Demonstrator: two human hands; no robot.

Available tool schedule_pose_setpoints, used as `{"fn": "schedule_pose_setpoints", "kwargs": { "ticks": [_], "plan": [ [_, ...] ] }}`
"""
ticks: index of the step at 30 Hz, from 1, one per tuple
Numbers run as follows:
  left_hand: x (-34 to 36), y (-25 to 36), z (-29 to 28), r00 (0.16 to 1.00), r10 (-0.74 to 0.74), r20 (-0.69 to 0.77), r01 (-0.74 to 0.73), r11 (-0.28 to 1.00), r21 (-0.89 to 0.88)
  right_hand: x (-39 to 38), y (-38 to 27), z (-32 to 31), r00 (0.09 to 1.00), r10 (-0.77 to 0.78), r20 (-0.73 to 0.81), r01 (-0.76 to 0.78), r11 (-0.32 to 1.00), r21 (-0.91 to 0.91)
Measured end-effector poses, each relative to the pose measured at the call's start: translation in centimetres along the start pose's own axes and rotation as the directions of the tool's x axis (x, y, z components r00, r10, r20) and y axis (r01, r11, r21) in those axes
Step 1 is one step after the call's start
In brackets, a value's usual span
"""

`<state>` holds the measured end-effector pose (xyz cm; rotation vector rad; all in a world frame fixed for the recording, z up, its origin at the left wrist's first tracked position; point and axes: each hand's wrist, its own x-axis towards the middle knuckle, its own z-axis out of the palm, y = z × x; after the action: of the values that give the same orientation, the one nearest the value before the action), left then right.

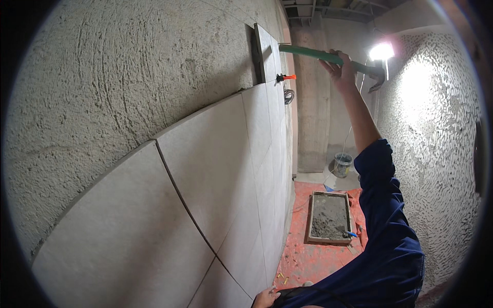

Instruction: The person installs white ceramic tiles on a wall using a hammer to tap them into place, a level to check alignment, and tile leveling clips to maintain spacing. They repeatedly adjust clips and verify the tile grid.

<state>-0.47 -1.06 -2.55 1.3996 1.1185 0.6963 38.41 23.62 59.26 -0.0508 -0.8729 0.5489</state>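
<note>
Right hand (343, 74) grips the hammer (308, 52) mid-handle, head (378, 79) right of the fingers, butt (282, 47) left of them by the tile (266, 64); likely stiff, head-heavy, best held near the head; left hand (266, 297) low, can't tell if its fingers grip.

1. The person's right arm (382, 195) stretches upward and forward, well away from the body.
2. Its forearm (363, 120) is bare below a pushed-up sleeve and slants leftward to the wrist.
3. The right hand (341, 71) is raised high, its fingers curled in a grip.
4. The left hand (265, 297) sits far lower, partly cut off, so its finger pose cannot be made out fully.
</note>
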Motion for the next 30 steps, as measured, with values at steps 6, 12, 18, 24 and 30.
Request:
{"fn": "schedule_pose_setpoints", "kwargs": {
  "ticks": [6,12,18,24,30],
  "plan": [
    [0.2,-1.3,0.5,1.0,0.016,-0.01,-0.016,0.999,-0.048,-0.6,1.6,-0.5,0.997,0.075,0.002,-0.075,0.996,0.056],
    [-0.7,-0.9,0.6,0.99,0.129,-0.051,-0.132,0.99,-0.052,-0.4,1.0,-1.4,0.998,0.041,0.04,-0.042,0.999,0.025],
    [1.4,-3.1,0.5,0.993,-0.095,0.069,0.104,0.983,-0.152,-0.3,0.3,-2.0,0.996,0.017,0.089,-0.016,1.0,-0.02],
    [2.8,-1.0,-0.4,0.99,-0.076,0.121,0.05,0.977,0.209,-0.4,-0.3,-0.8,0.997,-0.023,0.067,0.024,1.0,-0.012],
    [3.1,12.2,0.5,0.994,0.105,0.035,-0.11,0.955,0.274,0.6,-1.1,1.3,0.983,-0.136,0.124,0.152,0.979,-0.133]
  ]
}}
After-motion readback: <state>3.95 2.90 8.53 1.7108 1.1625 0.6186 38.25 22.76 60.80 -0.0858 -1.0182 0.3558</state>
